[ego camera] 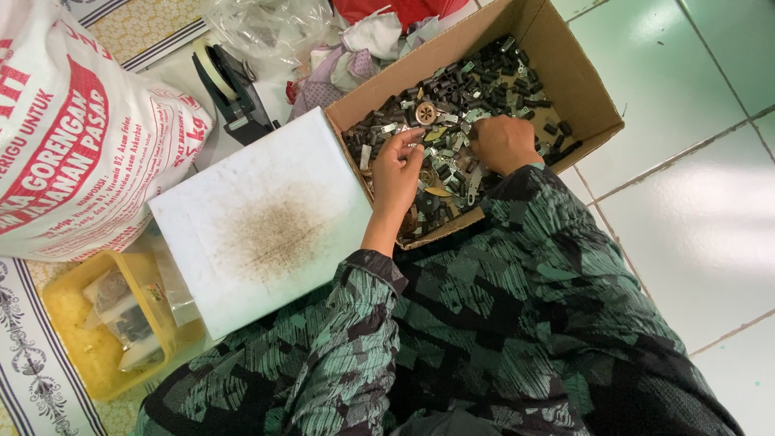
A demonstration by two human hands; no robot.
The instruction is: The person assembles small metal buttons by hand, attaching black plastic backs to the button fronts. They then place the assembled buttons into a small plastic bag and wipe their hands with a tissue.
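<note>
- Small dark and silver parts (484, 81) fill a cardboard box (577, 81) on the green floor (686, 202).
- On the left sit a big printed sack (73, 137), a yellow tub (81, 347) and a white board (266, 218).
- Left hand (397, 169) pinches one little part in the box.
- Right hand (502, 141) rests curled on the parts; I cannot tell if it holds any.

Both hands, the left hand (395, 173) and the right hand (502, 143), are resting in the box (577, 73) on small parts (476, 81). A board (266, 218) is lying left of them, with a tub (69, 323) and sack (73, 137) farther left.
</note>
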